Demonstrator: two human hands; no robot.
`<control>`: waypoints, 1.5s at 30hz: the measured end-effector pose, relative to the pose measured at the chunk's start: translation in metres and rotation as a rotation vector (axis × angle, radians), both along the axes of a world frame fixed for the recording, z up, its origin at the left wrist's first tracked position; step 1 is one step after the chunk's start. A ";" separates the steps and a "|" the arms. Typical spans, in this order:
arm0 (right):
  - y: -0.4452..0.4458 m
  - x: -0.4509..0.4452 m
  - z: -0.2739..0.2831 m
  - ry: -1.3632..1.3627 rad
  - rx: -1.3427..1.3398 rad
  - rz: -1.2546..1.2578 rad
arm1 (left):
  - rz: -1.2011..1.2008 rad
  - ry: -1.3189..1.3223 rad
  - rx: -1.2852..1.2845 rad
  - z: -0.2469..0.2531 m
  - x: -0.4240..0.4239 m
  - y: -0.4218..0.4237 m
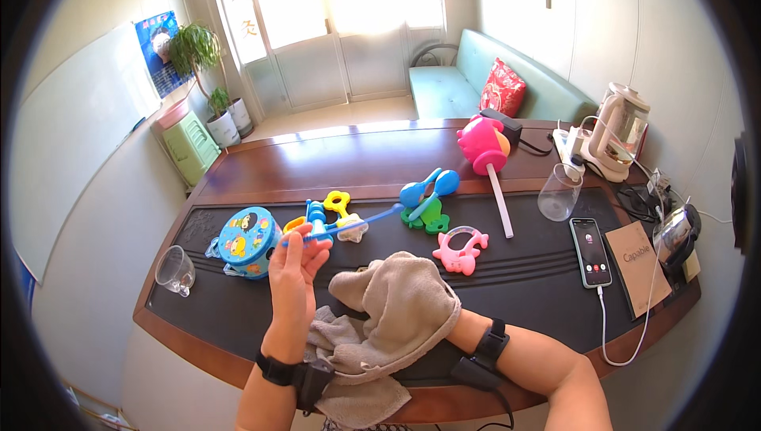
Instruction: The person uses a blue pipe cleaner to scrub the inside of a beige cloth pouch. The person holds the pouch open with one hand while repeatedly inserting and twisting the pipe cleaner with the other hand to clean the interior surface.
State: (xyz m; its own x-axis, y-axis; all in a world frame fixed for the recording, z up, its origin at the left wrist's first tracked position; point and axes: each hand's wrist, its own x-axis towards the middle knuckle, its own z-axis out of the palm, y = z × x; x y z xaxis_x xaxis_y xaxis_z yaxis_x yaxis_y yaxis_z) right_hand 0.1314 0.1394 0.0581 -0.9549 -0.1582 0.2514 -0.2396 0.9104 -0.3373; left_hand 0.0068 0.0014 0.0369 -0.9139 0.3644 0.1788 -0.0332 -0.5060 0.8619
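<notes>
My left hand (300, 258) is raised over the desk and holds a thin blue plastic stick (368, 218) with a small round tip. A grey-beige towel (404, 306) covers my right hand, so its fingers are hidden. Left of my left hand sits a blue cartoon toy drum (250, 238). Just beyond lie a yellow-and-white star rattle (342, 211) and a blue toy (317, 217). Blue maracas (437, 190) rest by a green toy (429, 217). A pink ring rattle (464, 249) lies right of the towel, and a pink toy hammer (489, 151) farther back.
A glass mug (175, 270) stands at the left, a clear glass (560, 193) at the right. A phone (590, 252) on a white cable lies beside a brown notebook (639, 267). An electric kettle (621, 127) and power strip (568, 151) stand at the right rear.
</notes>
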 end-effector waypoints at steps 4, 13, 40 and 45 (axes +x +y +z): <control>0.019 0.002 -0.042 0.335 -0.217 0.018 | -0.154 -0.066 -0.051 -0.011 0.014 0.002; 0.017 -0.010 -0.036 0.307 -0.297 0.219 | -0.173 0.348 -0.636 -0.005 0.041 -0.006; 0.013 -0.014 -0.074 -0.362 -1.799 0.494 | -0.584 0.143 -0.713 -0.029 0.023 -0.013; 0.015 -0.008 -0.068 -0.359 -1.773 0.535 | -0.661 0.056 -0.650 -0.031 0.021 -0.014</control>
State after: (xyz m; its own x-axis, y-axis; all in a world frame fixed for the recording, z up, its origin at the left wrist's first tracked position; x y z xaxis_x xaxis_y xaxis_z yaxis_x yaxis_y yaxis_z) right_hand 0.1237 0.1540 -0.0095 -0.9366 -0.2331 0.2617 -0.0559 -0.6377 -0.7683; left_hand 0.0282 -0.0130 0.0062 -0.4809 0.8523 -0.2057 -0.0923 0.1841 0.9786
